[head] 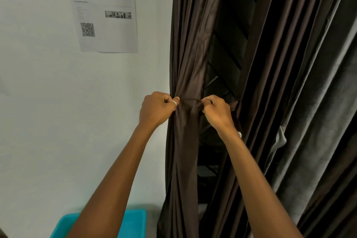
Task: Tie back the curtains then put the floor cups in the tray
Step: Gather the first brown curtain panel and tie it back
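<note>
A person's two bare arms reach forward to a dark brown curtain (185,75) bunched into a narrow column beside a pale wall (58,102). The left hand (156,108) is a closed fist on the bunch's left edge, a ring showing on one finger. The right hand (217,111) is closed on the bunch's right side, fingertips pinching what seems to be a fabric tie band (193,101) crossing between the two hands. Whether a knot is formed there cannot be told.

The cloth looks thin, soft and slightly glossy, so it likely gathers easily yet may slide out of a loose tie; holding the band ends close to the bunch seems the surest hold.

Right of the hands a dark gap opens, then a second curtain (309,83) hangs loose in long folds. Left of the hands the wall is bare, giving elbow room. Below the left forearm sits the corner of a turquoise tray (135,222). No cups are in view.
</note>
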A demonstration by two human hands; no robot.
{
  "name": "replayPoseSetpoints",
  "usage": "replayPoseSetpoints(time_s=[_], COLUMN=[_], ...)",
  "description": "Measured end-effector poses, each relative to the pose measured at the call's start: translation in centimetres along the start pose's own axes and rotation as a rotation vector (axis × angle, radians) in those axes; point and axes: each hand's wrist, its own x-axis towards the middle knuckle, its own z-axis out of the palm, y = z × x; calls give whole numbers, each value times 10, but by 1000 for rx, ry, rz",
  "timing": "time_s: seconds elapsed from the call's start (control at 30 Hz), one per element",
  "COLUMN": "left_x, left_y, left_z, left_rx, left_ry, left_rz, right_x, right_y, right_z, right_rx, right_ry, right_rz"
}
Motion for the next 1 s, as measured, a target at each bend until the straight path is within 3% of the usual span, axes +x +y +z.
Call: replayPoseSetpoints(time_s=[0.2, 0.5, 0.73, 1.0], left_x=[-9, -3, 0, -2], left_y=[19, 29, 31, 22], left_z=[8, 2, -4, -16], left_rx=[105, -253, -343, -325], left_ry=[42, -196, -278, -410], left_rz=[-98, -304, -394, -221], right_x=[-16, -29, -43, -51], right_y=[-8, -18, -24, -17], right_z=[-1, -16, 0, 18], right_rx=[252, 865, 872, 645], right_ry=[-61, -207, -178, -207], right_rz=[71, 381, 308, 96])
